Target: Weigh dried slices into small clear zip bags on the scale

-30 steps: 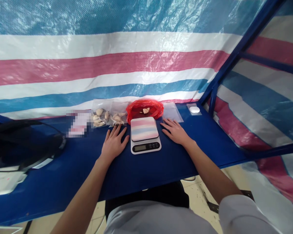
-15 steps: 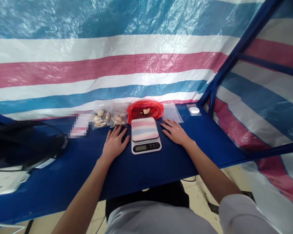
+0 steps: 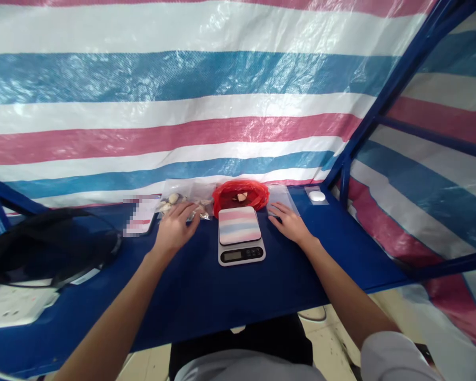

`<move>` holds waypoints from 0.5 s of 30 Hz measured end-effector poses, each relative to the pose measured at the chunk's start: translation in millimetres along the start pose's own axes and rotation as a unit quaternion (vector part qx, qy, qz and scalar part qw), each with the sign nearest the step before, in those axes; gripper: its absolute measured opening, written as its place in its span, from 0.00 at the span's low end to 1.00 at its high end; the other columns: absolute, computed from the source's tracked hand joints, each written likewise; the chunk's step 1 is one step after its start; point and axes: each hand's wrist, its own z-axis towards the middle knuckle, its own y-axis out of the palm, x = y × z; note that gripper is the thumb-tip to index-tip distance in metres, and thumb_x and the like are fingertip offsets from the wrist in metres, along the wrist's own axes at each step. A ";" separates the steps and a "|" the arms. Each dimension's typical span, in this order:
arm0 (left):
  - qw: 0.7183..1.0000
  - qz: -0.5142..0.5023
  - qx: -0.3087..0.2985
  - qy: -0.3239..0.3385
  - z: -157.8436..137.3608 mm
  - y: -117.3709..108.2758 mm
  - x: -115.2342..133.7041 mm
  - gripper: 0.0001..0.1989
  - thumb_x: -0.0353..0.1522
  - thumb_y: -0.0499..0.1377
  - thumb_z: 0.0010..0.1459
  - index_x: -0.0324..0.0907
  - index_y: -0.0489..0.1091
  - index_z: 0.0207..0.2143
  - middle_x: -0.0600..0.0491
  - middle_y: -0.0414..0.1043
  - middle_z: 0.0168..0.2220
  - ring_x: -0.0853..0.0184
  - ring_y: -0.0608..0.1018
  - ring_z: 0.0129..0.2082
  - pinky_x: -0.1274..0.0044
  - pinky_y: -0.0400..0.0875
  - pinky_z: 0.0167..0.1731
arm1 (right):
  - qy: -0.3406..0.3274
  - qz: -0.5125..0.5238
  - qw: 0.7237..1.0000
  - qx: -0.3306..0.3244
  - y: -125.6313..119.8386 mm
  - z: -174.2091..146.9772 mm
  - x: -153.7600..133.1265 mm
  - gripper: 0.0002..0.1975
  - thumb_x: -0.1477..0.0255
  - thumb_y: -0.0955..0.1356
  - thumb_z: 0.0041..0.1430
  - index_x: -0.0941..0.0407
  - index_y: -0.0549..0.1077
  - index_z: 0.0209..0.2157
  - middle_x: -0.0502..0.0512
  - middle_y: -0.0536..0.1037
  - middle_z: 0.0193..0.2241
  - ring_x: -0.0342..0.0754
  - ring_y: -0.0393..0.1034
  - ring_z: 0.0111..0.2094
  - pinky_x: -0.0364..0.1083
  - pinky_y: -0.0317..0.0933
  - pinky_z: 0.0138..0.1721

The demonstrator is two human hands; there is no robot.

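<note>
Fingers of my left hand [image 3: 173, 228] seem curled on the clear bag [image 3: 186, 198]; right hand [image 3: 290, 224] lies open beside the scale [image 3: 240, 234].

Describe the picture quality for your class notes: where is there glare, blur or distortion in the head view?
Head view: glare streaks the glossy striped tarp; the scale platform mirrors its stripes; a pixelated patch hides something left of the left hand; the blue frame bar bows with lens distortion; the right hand is sharp; light is even, shadows soft.
</note>
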 end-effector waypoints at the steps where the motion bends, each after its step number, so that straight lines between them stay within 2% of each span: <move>1: 1.000 0.020 -0.011 -0.005 5.6 -1.5 -9.1 0.18 0.38 0.51 0.67 0.39 0.75 0.50 0.41 0.77 0.51 0.52 0.77 0.53 0.61 0.69 0.57 | 0.004 -0.005 1.000 -0.002 2.4 1.0 0.3 0.20 0.64 0.62 0.70 0.54 0.75 0.57 0.58 0.73 0.60 0.57 0.64 0.64 0.57 0.63 0.64; 5: 0.994 0.072 -0.081 -0.012 19.3 -1.9 -43.1 0.26 0.39 0.53 0.63 0.36 0.69 0.59 0.36 0.69 0.60 0.45 0.69 0.61 0.55 0.62 0.61 | 0.015 -0.024 1.000 -0.013 12.1 0.7 -0.1 0.19 0.65 0.63 0.70 0.53 0.76 0.57 0.58 0.74 0.60 0.58 0.64 0.64 0.57 0.62 0.63; 8: 0.989 0.075 -0.125 -0.005 21.0 2.4 -60.4 0.27 0.39 0.52 0.61 0.38 0.69 0.60 0.38 0.66 0.63 0.45 0.64 0.66 0.53 0.59 0.63 | 0.016 -0.038 0.999 -0.020 15.7 -1.0 -1.5 0.19 0.64 0.62 0.70 0.53 0.76 0.56 0.58 0.73 0.60 0.58 0.65 0.63 0.59 0.60 0.64; 15: 0.981 0.079 -0.172 0.029 19.3 8.4 -76.1 0.28 0.39 0.53 0.59 0.36 0.70 0.58 0.37 0.64 0.65 0.45 0.62 0.67 0.57 0.56 0.66 | 0.006 -0.044 0.999 -0.026 16.8 -3.0 -2.7 0.20 0.65 0.61 0.71 0.55 0.75 0.58 0.59 0.72 0.61 0.59 0.63 0.64 0.61 0.56 0.66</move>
